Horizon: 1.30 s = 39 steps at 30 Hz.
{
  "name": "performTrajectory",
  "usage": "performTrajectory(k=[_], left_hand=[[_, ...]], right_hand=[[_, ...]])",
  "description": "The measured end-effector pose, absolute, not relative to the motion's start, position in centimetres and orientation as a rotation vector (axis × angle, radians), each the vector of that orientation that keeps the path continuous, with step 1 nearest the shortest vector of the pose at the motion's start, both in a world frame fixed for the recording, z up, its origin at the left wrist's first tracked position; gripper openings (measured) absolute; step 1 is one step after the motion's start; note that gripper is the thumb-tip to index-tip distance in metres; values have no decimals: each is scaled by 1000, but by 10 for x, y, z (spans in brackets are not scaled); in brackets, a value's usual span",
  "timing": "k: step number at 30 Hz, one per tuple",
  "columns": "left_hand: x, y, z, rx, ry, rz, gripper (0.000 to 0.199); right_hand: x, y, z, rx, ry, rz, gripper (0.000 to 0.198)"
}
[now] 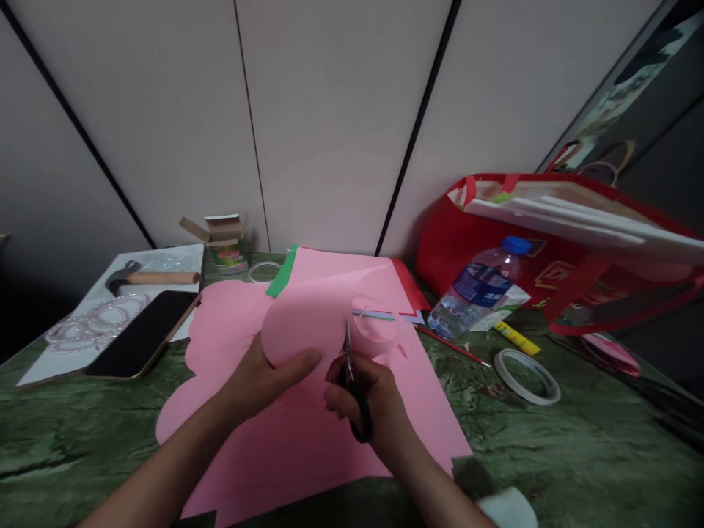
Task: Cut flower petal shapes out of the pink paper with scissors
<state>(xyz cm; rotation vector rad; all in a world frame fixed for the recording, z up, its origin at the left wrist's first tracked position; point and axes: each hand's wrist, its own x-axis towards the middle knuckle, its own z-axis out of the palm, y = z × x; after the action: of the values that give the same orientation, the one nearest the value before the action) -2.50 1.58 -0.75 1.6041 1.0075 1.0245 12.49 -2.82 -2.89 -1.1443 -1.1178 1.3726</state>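
Note:
My left hand point(275, 378) pinches a rounded piece of pink paper point(308, 323), thumb on top and fingers hidden beneath. In my right hand point(368, 400) are scissors point(358, 411) with black handles, their blades pointing away from me at the paper's right edge. A curled pink strip hangs off that edge, to the right of the blades. Larger pink sheets point(308, 462) lie flat under both hands. To the left, several cut pink shapes with rounded edges point(228, 315) overlap on the table.
Left are a hammer point(165, 278), a bead string point(96, 323) and a phone point(144, 334). A small open box point(228, 253) stands behind. On the right are a water bottle point(478, 286), a red bag point(445, 227), a tape roll point(526, 376) and a red pencil-like stick point(454, 346).

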Motion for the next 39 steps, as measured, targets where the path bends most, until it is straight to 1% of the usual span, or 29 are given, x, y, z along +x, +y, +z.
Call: performTrajectory(k=[4,9,18,26,31,39], left_hand=[[-25,16,-7,1583,1057,1049,16],[-26,15,-6,1575,1084,1024,13],[-24,16,-5,1536,1113,1039,14],[-25,16,-7,1530,1140,1053,16],[-17,13,-8,1417,1076,1143,21],[-13,7,0,1561,1169,1085,19]], right_hand=[[125,-28,-26,-1165,-1108,1370,14],[124,-27,-24,-1174,-1122,1368,13],[125,-27,-30,-1174,-1100,1382,10],[124,-28,-28,-1156,-1087,1414,14],[125,-29,-31,-1122,-1104,1414,16],[127,-27,-37,-1099,-1148,1409,16]])
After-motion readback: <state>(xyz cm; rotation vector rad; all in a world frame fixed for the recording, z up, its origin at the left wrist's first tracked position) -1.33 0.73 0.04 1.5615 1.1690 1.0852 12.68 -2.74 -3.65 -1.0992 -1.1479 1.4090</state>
